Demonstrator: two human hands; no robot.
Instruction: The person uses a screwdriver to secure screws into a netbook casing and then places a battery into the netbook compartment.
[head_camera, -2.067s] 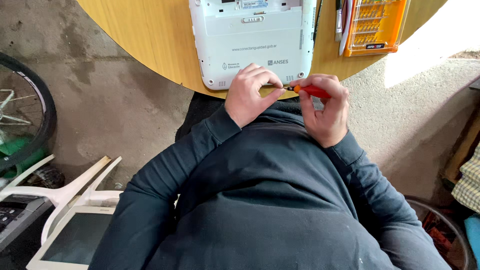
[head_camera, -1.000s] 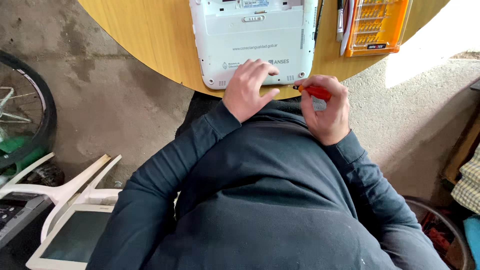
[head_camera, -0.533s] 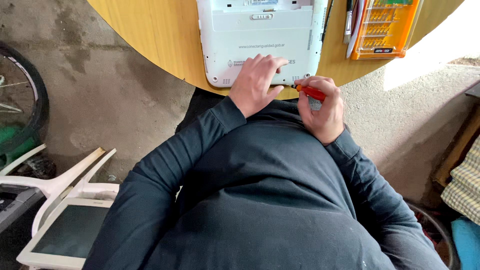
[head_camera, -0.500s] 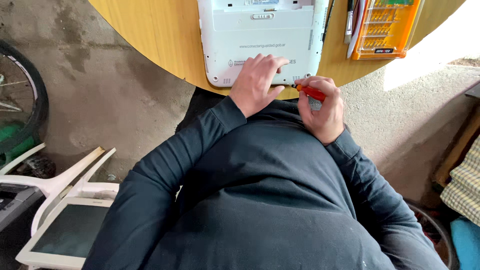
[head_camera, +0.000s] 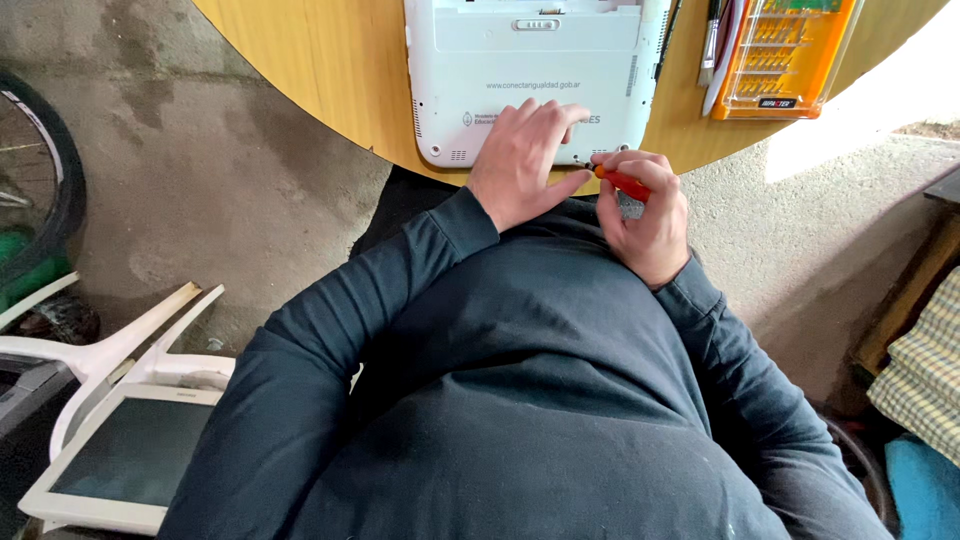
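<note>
The left hand (head_camera: 522, 160) lies with fingers spread flat on the upturned white plastic laptop (head_camera: 530, 75), while the right hand (head_camera: 645, 215) fingers pinch a small red-handled screwdriver (head_camera: 620, 181) just beside them.

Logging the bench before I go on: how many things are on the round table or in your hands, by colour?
White: 1, the upturned laptop under the left hand.
Orange: 2, the bit case and the screwdriver in the right hand.
Dark: 1, a slim tool beside the case.
Total: 4
</note>
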